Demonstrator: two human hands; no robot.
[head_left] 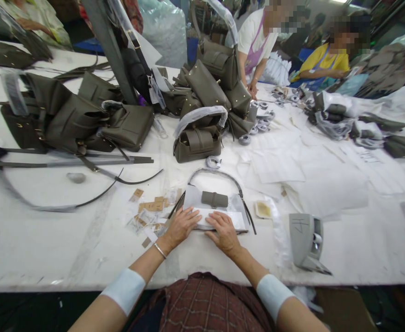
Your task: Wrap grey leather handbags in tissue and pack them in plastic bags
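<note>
Directly before me a bag lies on the white table, its dark strap (239,184) looping away from me. White paper (235,220) covers its near part, and a small olive flap piece with a narrow band (215,199) shows above it. My left hand (181,226) rests on the paper's left end, fingers spread and lying flat. On the middle of the paper lies my right hand (223,230), its fingers stretched out and thumb apart. Neither hand is wrapped round anything. The bag's near edge is partly hidden by the hands and the paper.
Olive bags (202,143) are heaped beyond and to the left. Small brown tags and clear packets (150,206) lie left of my hands. Rightward are a yellowish pad (263,210) and a grey tape dispenser (302,240). Two people (258,41) work across the white table (43,249).
</note>
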